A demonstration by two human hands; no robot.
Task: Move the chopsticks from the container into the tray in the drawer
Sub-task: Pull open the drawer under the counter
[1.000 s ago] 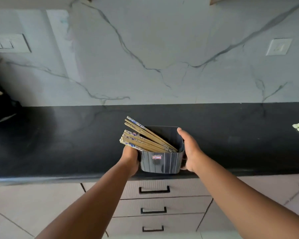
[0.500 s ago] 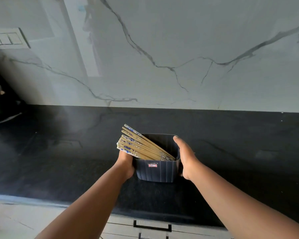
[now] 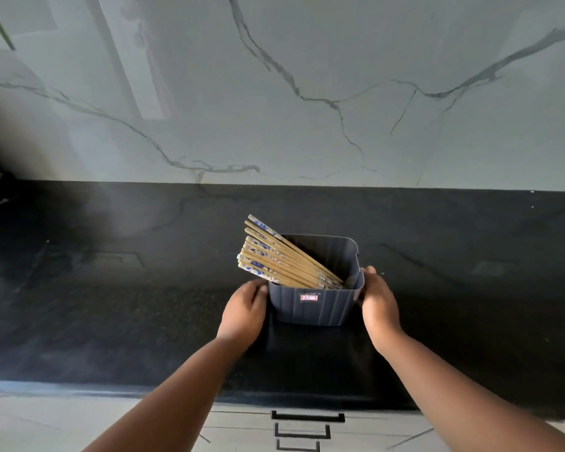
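Both hands (image 3: 244,309) beside chopstick container (image 3: 313,305)

Home kitchen, black stone bench (image 3: 111,321) against a white veined marble backsplash (image 3: 307,76), pale drawers (image 3: 242,429) with black handles (image 3: 307,416) below, tub of chopsticks (image 3: 284,261)
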